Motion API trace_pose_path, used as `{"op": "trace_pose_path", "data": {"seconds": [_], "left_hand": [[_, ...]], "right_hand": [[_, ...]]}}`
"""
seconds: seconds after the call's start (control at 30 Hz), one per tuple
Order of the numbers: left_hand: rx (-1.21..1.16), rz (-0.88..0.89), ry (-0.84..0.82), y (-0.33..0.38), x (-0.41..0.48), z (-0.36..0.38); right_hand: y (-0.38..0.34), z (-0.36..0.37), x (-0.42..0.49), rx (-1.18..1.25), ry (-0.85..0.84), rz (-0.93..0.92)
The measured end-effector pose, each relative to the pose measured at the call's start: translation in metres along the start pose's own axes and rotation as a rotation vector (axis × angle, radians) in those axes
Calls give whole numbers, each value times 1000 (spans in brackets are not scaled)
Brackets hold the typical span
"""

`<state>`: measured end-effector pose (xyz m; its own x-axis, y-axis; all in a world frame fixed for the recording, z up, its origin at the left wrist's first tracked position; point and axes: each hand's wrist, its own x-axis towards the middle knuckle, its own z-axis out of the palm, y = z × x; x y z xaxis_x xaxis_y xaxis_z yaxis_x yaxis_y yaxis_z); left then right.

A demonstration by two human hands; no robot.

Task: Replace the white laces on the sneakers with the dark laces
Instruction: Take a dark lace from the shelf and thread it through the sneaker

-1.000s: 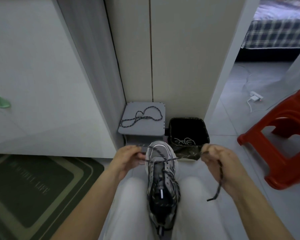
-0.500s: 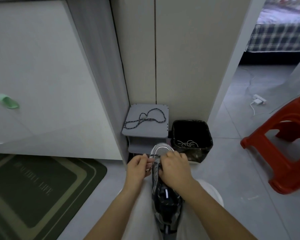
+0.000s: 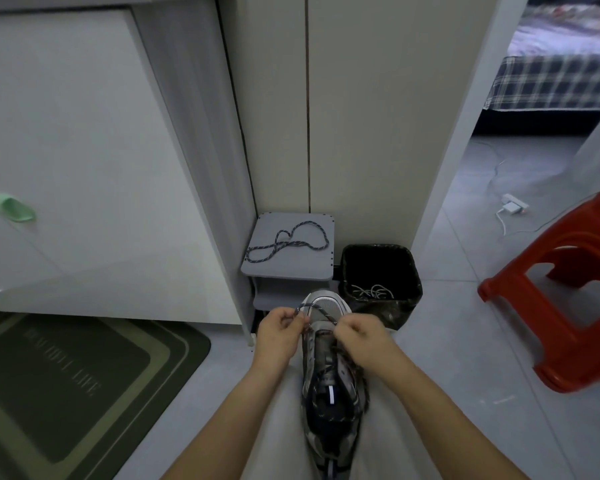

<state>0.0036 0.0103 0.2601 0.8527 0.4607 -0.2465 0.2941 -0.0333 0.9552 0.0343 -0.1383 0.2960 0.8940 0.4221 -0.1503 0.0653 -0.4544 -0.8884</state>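
Observation:
A grey sneaker [image 3: 329, 382] lies on my lap, toe pointing away from me. A dark speckled lace [image 3: 317, 310] is threaded through it and crosses over the toe end. My left hand [image 3: 279, 332] pinches one end of this lace at the left of the toe. My right hand [image 3: 361, 336] pinches the other end at the right, fingers curled over the shoe's front eyelets. A second dark lace [image 3: 288, 241] lies loose on the small grey stand [image 3: 317, 268]. White laces [image 3: 373, 292] lie in the black bin [image 3: 409, 271].
A red plastic stool [image 3: 565, 292] stands on the floor at the right. A green doormat [image 3: 66, 386] lies at the lower left. White cabinet doors [image 3: 84, 168] fill the left. A doorway at the right shows a bed and a charger with its cable on the floor.
A second ago my hands were spread wide, pulling the lace ends apart. They came together at the shoe's toe and now hold the ends a short way apart over it.

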Motion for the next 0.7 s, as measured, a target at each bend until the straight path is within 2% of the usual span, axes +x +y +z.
{"op": "trace_pose_path", "data": {"seconds": [0.07,0.1,0.17,0.2,0.27,0.33,0.43,0.57,0.7], "left_hand": [[28,3,-12,-1,2,0],[39,2,-17,-2,3,1],[52,-1,-22,-1,4,3],[50,-6,-22,-2,5,4],[28,-27,-8,-3,7,4],[14,-51,16,-5,9,3],[9,-75,22,-6,12,2],[15,-76,5,-8,13,-1],[21,-67,0,-10,14,0]], "right_hand": [[1,-13,-5,312,4,33],[1,-19,-9,390,5,35],[4,-25,-11,362,-6,48],[8,-25,-9,254,-30,54],[13,-23,-3,-113,-68,55],[12,-16,2,-480,-20,25],[2,2,8,-768,45,-121],[-2,17,17,-978,6,-108],[2,18,17,-994,-8,-98]]}}
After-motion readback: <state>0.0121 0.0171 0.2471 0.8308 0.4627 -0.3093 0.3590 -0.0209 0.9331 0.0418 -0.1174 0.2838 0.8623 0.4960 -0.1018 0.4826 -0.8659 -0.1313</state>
